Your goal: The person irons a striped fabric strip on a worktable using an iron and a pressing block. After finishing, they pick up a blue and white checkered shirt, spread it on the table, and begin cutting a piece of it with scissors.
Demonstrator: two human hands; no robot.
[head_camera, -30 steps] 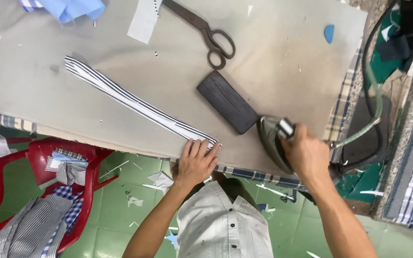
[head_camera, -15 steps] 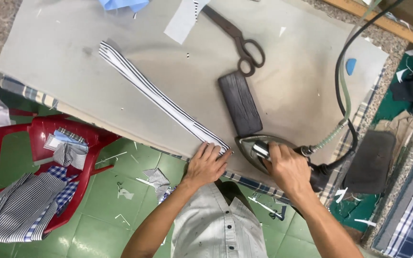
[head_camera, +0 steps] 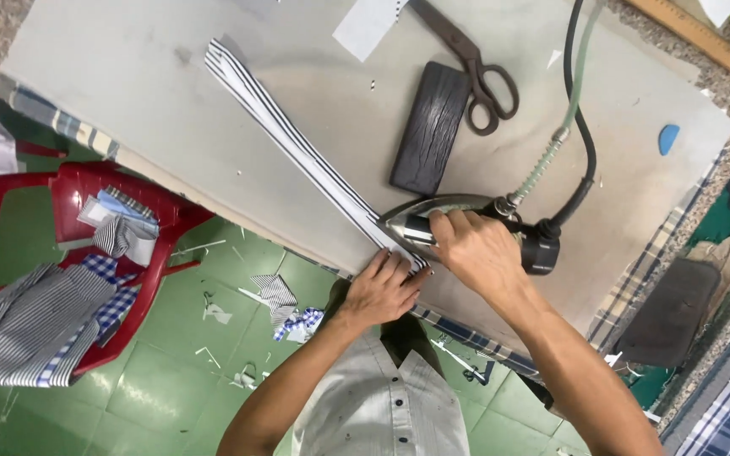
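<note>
Red plastic chair (head_camera: 86,228) off the bench's near-left edge, loaded with striped and checked fabric pieces (head_camera: 35,325); scraps on the green floor below.

Striped fabric strip (head_camera: 297,148) lies diagonally on the grey bench cover (head_camera: 128,93), from the far-left part down to the near edge. Position on the cover unchanged against the two earlier frames.

Left hand (head_camera: 382,287): flat, fingers together, pressing the strip's near end at the bench's near edge. Same hold as a second ago.

Change: the iron (head_camera: 433,221) was off the strip, by the near-right edge, one second ago; half a second ago it sat just beside the strip's end. Now its nose lies on the strip, just beyond the left fingertips. Judged: pressing of the near end has begun, with the rest of the strip's length not yet covered.

Right hand (head_camera: 479,249): closed around the iron's handle. Hose and cord (head_camera: 572,127) trail toward the far edge.

Dark wooden block (head_camera: 430,127) and scissors (head_camera: 475,63) lie mid-bench beyond the iron, touching neither hand. Blue chalk piece (head_camera: 669,138) near the right edge.
</note>
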